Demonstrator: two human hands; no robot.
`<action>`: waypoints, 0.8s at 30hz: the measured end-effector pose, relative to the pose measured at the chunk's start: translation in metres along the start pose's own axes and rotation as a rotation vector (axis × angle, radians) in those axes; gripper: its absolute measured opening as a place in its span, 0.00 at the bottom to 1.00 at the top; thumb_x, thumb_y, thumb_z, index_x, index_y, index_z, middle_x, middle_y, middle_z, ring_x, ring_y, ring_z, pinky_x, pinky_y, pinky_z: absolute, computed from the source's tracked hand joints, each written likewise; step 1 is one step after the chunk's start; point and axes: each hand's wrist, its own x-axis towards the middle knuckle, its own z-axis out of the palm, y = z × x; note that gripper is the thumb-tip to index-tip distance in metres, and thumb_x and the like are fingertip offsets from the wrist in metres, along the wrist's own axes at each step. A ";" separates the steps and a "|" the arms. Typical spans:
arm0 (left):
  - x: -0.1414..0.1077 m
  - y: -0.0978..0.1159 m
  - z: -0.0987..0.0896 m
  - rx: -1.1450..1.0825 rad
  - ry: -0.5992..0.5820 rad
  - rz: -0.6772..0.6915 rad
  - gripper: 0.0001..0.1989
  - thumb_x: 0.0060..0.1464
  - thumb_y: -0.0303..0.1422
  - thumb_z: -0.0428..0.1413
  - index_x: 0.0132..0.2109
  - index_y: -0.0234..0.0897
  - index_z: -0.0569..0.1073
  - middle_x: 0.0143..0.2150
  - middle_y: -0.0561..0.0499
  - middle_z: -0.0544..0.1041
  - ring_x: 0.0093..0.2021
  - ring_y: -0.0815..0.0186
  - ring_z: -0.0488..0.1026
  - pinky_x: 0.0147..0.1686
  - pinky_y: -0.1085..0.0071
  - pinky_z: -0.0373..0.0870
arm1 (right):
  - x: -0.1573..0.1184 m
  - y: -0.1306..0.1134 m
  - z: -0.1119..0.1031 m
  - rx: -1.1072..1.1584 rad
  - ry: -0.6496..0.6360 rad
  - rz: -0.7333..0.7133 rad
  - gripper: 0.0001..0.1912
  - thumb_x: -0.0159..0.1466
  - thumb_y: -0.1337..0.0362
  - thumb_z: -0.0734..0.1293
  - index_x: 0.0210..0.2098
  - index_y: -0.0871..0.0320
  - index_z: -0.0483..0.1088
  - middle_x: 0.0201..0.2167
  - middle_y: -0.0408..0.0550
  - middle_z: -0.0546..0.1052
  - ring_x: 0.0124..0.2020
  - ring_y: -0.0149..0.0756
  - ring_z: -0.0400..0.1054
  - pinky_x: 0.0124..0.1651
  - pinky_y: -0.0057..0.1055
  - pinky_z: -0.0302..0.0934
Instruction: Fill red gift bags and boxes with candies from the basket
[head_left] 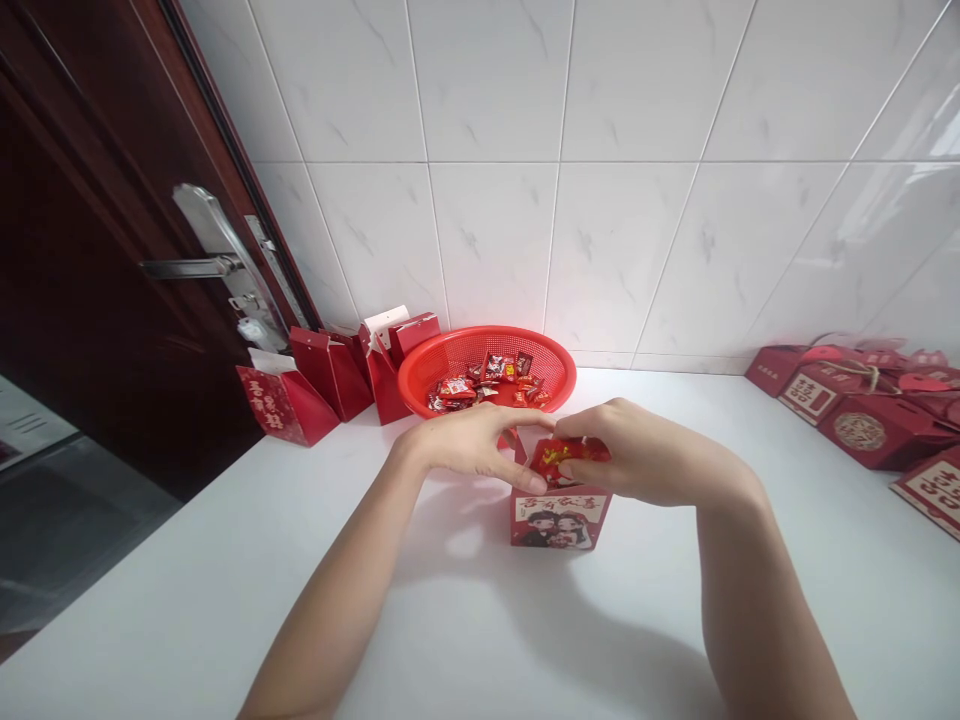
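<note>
Grip of the right hand is closed on a red-and-gold packet at the mouth of the printed box, upright on the desk, whose rim the left hand holds, apparently for steadiness, fingertips partly hidden.

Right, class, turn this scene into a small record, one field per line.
left hand: the left hand, at the top of the printed box
right hand: the right hand, pinching a red packet at the opening
behind: red basket with wrapped sweets
far left: red cartons, dark door
far right: decorated boxes
</note>
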 end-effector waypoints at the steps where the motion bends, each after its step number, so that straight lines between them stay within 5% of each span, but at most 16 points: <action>1: 0.000 0.000 0.000 -0.010 -0.003 0.010 0.40 0.44 0.51 0.67 0.64 0.55 0.68 0.59 0.53 0.75 0.56 0.54 0.72 0.49 0.68 0.67 | 0.001 0.000 0.000 -0.009 -0.029 0.008 0.08 0.64 0.64 0.62 0.28 0.55 0.68 0.20 0.40 0.66 0.20 0.27 0.53 0.24 0.28 0.46; 18: 0.001 -0.003 -0.001 -0.001 -0.008 0.079 0.36 0.47 0.47 0.66 0.64 0.54 0.69 0.58 0.52 0.77 0.55 0.56 0.74 0.52 0.68 0.66 | 0.016 -0.003 0.011 -0.118 -0.186 0.027 0.10 0.68 0.66 0.56 0.32 0.55 0.65 0.27 0.43 0.68 0.27 0.32 0.60 0.25 0.30 0.46; 24: 0.001 0.001 0.000 -0.010 -0.023 0.050 0.37 0.49 0.48 0.64 0.66 0.53 0.66 0.55 0.53 0.78 0.52 0.57 0.75 0.49 0.69 0.67 | 0.010 0.001 0.001 0.006 -0.122 0.010 0.13 0.68 0.65 0.58 0.36 0.54 0.74 0.31 0.44 0.76 0.28 0.32 0.65 0.30 0.29 0.54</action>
